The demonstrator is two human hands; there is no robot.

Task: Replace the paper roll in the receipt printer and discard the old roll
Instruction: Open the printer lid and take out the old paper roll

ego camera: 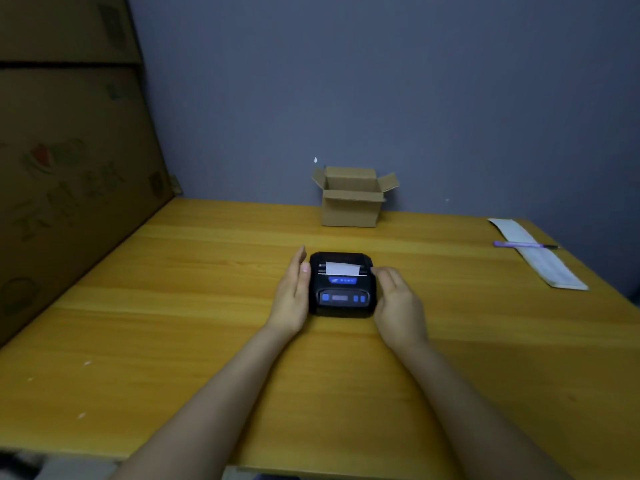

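A small black receipt printer (342, 289) with blue buttons sits in the middle of the wooden table (173, 306). A strip of white paper (342, 268) shows at its top slot. My left hand (292, 294) lies flat against the printer's left side, fingers straight, thumb touching the casing. On the other side, my right hand (398, 303) rests against the casing with its fingers curled toward the upper right corner. Neither hand lifts the printer. No spare paper roll is visible.
A small open cardboard box (349, 202) stands at the back of the table by the wall. A long white paper sheet (540, 258) with a purple pen (519, 244) across it lies at the right. Large cardboard boxes (69, 168) stand along the left edge.
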